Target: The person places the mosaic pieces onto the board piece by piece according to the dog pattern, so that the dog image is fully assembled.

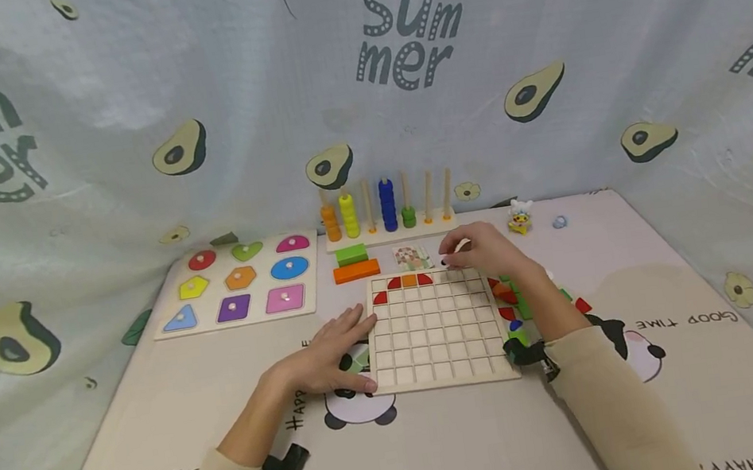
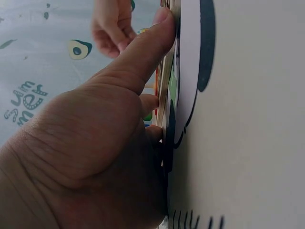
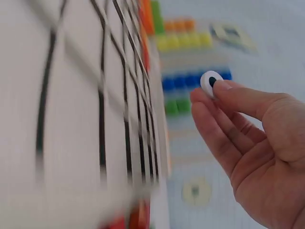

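Right grip point(image 3: 259, 140): pinched together on white-and-black disc point(image 3: 207, 85) | left grip point(image 1: 330, 355): spread apart, touching grid board point(image 1: 420, 339)

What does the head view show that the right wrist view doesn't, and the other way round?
Only the head view: the left hand resting at the grid board's left edge, the shape puzzle and the toy figurine.

Only the right wrist view: the right hand's palm side and, clearly, the pinched white disc's black oval.

Both: right hand, grid board and bead stand.
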Demonstrator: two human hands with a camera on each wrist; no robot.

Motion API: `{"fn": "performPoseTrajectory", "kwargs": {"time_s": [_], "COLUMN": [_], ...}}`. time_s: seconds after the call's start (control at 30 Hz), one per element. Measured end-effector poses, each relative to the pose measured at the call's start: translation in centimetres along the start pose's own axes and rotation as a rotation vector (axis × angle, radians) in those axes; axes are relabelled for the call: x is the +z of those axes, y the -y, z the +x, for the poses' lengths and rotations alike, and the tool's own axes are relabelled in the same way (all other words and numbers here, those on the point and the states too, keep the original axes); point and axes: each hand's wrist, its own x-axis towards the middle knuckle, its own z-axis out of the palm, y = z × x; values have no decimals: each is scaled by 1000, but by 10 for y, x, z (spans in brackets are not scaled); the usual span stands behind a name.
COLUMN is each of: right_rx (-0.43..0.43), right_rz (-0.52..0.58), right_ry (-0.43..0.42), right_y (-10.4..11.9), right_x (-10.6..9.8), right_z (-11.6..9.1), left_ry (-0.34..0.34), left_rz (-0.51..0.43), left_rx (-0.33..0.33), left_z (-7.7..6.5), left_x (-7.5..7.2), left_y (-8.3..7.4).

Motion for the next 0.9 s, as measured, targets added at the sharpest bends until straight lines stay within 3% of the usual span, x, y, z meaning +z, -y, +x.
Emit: {"fn": "performPoseTrajectory", "kwargs": {"time_s": [0.2, 0.37, 0.6, 0.9], "right_rx": [-139, -132, -123, -101], "right_rz": [-140, -206, -332, -399], "right_ry": [125, 184, 155, 197], "right_y": [31, 39, 42, 41], "right_x": [42, 66, 76, 79], "right_z": [34, 46, 47, 48], "left_ry": [-1, 2, -4, -3], "left_rz": [-18, -15, -6, -16], "left_rx": [0, 3, 7, 2], "left_z": [0, -1, 0, 0], "left_x": [0, -2, -1, 0], "left_y": [-1, -2, -1, 0]}}
